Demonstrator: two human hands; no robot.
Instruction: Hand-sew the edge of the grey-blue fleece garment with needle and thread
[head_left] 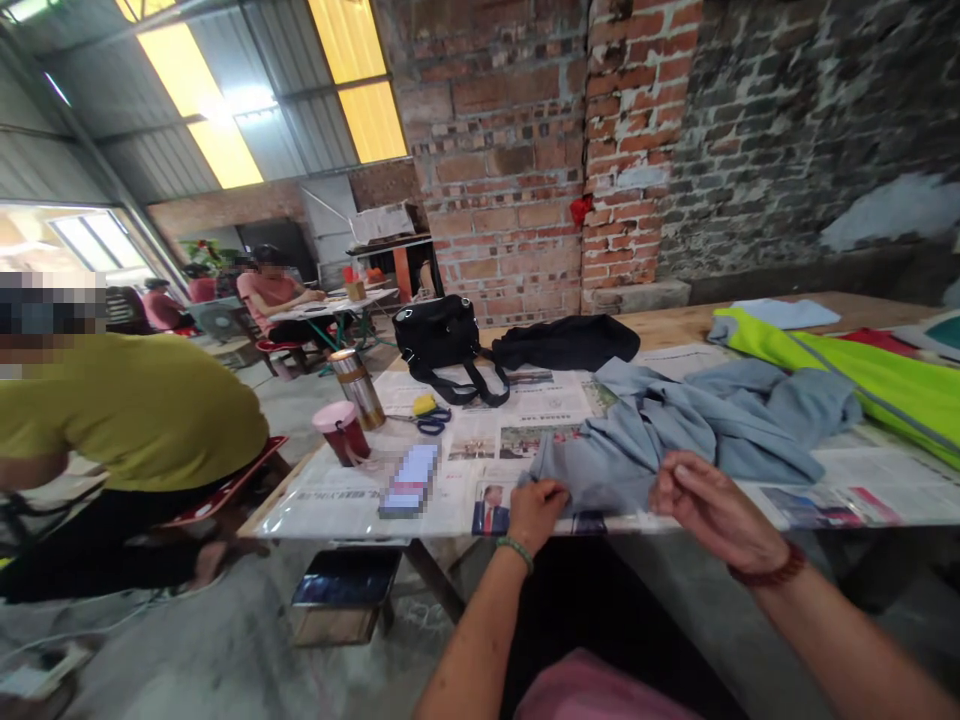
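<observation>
A crumpled grey-blue garment [675, 420] lies on the newspaper-covered table [300, 505] in front of me. My left hand [538, 510], with a green bracelet at the wrist, is closed on the garment's near left edge. Just right of that edge, my right hand [712, 512] is raised near the table's front, thumb and fingertips pinched together. Whatever is in that pinch, if anything, is too small to see. A red beaded bracelet [772, 570] circles the right wrist.
On the left of the table are a phone [410, 480], scissors [431, 420], a pink-lidded cup [343, 432] and a steel flask [358, 388]. Behind lie a black bag [442, 335] and dark cloth [566, 342]. A yellow-green vest [840, 375] lies right. Someone sits at left [150, 410].
</observation>
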